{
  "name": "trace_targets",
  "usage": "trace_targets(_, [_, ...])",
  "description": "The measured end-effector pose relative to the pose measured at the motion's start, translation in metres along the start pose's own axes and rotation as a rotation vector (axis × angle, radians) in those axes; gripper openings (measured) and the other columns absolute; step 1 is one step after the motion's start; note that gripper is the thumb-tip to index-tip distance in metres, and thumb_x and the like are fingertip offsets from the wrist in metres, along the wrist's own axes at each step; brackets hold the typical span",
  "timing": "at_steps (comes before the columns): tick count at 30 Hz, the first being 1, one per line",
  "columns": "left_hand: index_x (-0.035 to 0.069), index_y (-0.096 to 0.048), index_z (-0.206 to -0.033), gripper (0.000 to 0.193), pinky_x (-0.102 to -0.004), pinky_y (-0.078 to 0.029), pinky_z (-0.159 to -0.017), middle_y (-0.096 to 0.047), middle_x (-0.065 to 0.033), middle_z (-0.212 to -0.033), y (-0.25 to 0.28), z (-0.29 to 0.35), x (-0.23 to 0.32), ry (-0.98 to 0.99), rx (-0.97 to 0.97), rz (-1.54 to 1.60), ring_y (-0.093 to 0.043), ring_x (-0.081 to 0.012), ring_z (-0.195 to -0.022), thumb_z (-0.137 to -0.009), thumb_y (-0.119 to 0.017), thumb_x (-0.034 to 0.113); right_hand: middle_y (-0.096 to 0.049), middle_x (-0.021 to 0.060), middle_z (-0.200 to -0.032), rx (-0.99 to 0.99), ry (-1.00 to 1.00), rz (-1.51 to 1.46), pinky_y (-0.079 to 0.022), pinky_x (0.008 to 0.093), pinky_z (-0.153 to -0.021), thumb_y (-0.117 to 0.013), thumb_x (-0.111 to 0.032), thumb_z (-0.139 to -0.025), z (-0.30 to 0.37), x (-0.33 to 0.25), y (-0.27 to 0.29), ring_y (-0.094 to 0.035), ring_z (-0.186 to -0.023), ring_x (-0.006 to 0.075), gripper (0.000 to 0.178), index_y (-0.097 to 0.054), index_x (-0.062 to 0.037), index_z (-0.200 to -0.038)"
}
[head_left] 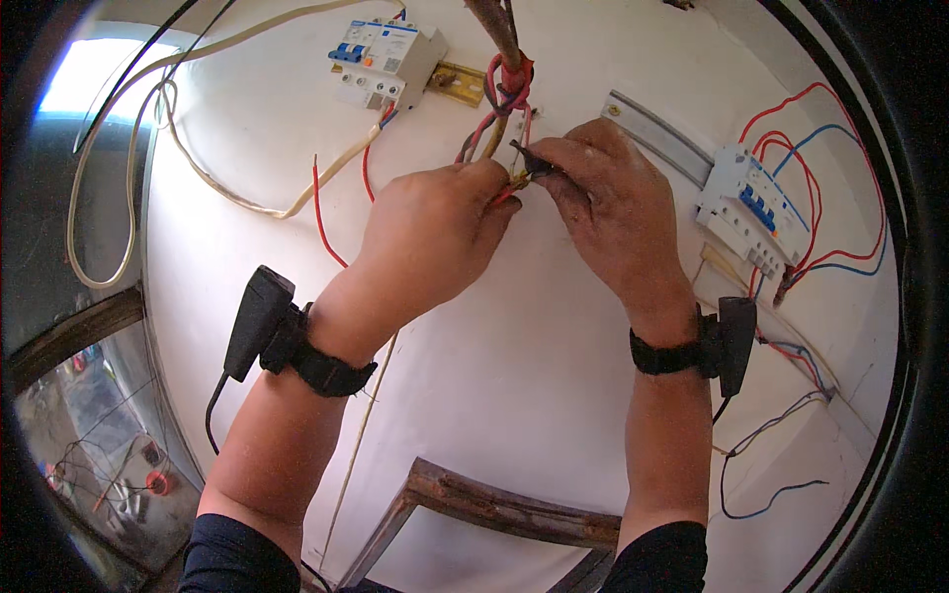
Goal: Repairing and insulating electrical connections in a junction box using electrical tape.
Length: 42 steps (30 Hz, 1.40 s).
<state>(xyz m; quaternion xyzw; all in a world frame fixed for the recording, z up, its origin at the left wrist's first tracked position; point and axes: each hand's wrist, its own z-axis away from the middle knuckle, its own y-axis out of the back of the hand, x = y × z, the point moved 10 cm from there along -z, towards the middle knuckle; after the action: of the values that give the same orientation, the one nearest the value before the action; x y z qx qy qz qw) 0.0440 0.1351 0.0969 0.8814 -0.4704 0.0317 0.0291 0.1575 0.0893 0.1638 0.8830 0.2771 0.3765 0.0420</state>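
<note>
Both my hands are raised close together in front of a pale wall. My left hand is closed in a pinch around wires, with a red wire end showing at the fingertips. These run down from a bundle of twisted red and dark wires wrapped round a brown cable. Just to the right, my right hand pinches a small black strip, which looks like tape, against the wire joint. The fingers hide most of the joint.
A white circuit breaker hangs upper left on a brass-coloured rail. At right are a bare metal rail and another breaker with red and blue wires. A cream cable loops at left. Below stands a brown frame.
</note>
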Motion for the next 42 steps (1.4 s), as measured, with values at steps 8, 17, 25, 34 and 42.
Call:
trace_targets(8, [0.004,-0.063,-0.091,0.012,-0.0487,-0.048,-0.063,-0.063,-0.0197,-0.078,0.002,-0.001,0.001,0.001,-0.010,0.018,-0.062,-0.0430,-0.072,-0.094,-0.068,0.015,-0.067,0.0079,-0.093,0.071,-0.002,-0.041,-0.057,0.0393,-0.067,-0.076,-0.015,-0.085,0.004,0.000,0.002,-0.069,-0.078,0.0297,0.015,-0.076,-0.0164,-0.100])
trace_targets(17, [0.003,-0.064,-0.092,0.015,-0.0478,-0.049,-0.062,-0.064,-0.0205,-0.079,-0.001,-0.002,-0.001,0.028,-0.056,0.030,-0.063,-0.0424,-0.071,-0.095,-0.068,0.017,-0.068,0.0086,-0.096,0.150,0.047,-0.031,-0.056,0.0391,-0.066,-0.076,-0.012,-0.084,-0.006,-0.008,0.016,-0.069,-0.080,0.0287,0.014,-0.075,-0.0135,-0.098])
trace_targets(25, [0.003,-0.064,-0.091,0.016,-0.0480,-0.048,-0.063,-0.064,-0.0213,-0.079,0.000,-0.003,0.002,0.005,-0.056,-0.004,-0.062,-0.0431,-0.071,-0.095,-0.068,0.017,-0.068,0.0163,-0.086,-0.042,-0.549,-0.272,-0.055,0.0420,-0.077,-0.068,-0.019,-0.093,-0.004,0.064,-0.015,-0.068,-0.088,0.0337,0.016,-0.074,-0.0043,-0.094])
trace_targets(34, [0.003,-0.063,-0.090,0.015,-0.0482,-0.048,-0.062,-0.063,-0.0203,-0.077,-0.001,-0.001,-0.001,0.041,-0.031,0.007,-0.062,-0.0434,-0.071,-0.095,-0.068,0.017,-0.068,0.0190,-0.095,-0.227,-0.422,-0.243,-0.053,0.0465,-0.080,-0.069,-0.017,-0.091,0.026,0.030,-0.007,-0.066,-0.088,0.0389,0.019,-0.071,0.0001,-0.098])
trace_targets(42, [0.003,-0.064,-0.091,0.015,-0.0484,-0.049,-0.063,-0.063,-0.0199,-0.077,0.000,0.000,0.001,-0.009,-0.009,-0.008,-0.063,-0.0430,-0.071,-0.095,-0.068,0.017,-0.064,0.0140,-0.090,-0.006,0.039,-0.001,-0.054,0.0466,-0.075,-0.070,-0.016,-0.090,-0.045,-0.024,0.018,-0.066,-0.084,0.0371,0.012,-0.071,-0.0057,-0.095])
